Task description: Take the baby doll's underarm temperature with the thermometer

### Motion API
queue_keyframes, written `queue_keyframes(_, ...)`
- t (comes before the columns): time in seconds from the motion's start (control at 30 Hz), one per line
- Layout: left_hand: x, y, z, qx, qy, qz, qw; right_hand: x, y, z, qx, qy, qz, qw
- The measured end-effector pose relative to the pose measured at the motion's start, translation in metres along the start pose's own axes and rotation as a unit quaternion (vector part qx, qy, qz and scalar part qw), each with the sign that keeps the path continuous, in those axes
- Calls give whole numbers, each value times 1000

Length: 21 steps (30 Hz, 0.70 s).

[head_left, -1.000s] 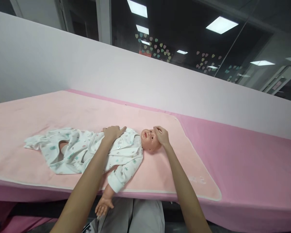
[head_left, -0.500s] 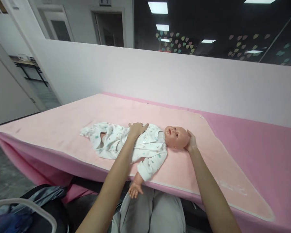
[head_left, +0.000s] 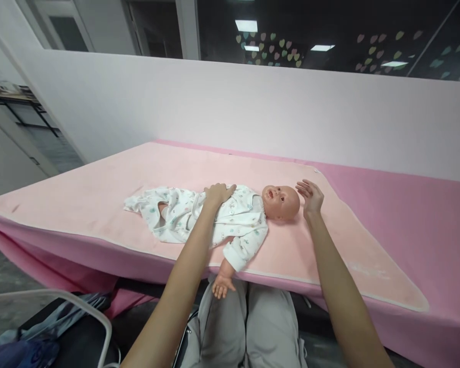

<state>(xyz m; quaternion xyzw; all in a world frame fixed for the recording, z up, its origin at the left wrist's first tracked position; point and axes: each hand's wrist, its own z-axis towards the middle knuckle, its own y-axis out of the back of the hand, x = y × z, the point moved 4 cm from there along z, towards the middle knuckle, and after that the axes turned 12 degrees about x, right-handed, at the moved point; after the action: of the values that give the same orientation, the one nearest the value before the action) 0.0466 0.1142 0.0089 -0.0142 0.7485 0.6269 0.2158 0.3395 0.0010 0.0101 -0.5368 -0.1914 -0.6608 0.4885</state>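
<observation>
A baby doll in a white printed romper lies on its back on a light pink mat, head to the right. One doll arm hangs over the table's near edge. My left hand rests flat on the doll's chest, fingers spread. Just right of the doll's head, my right hand hovers open with fingers apart, not touching it.
The mat covers a darker pink table backed by a white partition wall. My grey-trousered lap is below the table edge. A white chair frame with dark fabric stands at lower left.
My right hand has let go of the doll's head and lifted slightly away to the right. My left hand stays on the chest. The camera view swung left earlier.
</observation>
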Motion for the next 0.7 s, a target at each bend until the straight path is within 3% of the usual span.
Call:
queue_keyframes(0.07, 0, 1, -1, 3, 5, 4, 1000, 13, -9, -1, 27, 88, -60, 994)
queue_keyframes(0.13, -1, 2, -2, 4, 3, 7, 1000, 18, -23, -6, 95, 124, -149, 977)
queue_keyframes(0.2, -1, 2, -2, 2, -1, 10, 1000, 16, -35, -12, 159, 118, -239, 951)
queue_keyframes(0.27, -1, 2, -1, 5, 0, 13, 1000, 7, -37, -13, 196, 80, -260, 942)
queue_keyframes(0.47, 0, 0, 3, 4, 7, 27, 1000, -19, -22, -9, 205, -68, -22, 976)
queue_keyframes(0.6, 1, -1, 3, -5, 7, 26, 1000, -28, -30, -26, 268, -205, 128, 933)
queue_keyframes(0.7, 1, -1, 2, -9, 1, 26, 1000, -30, -27, -31, 269, -234, 166, 919)
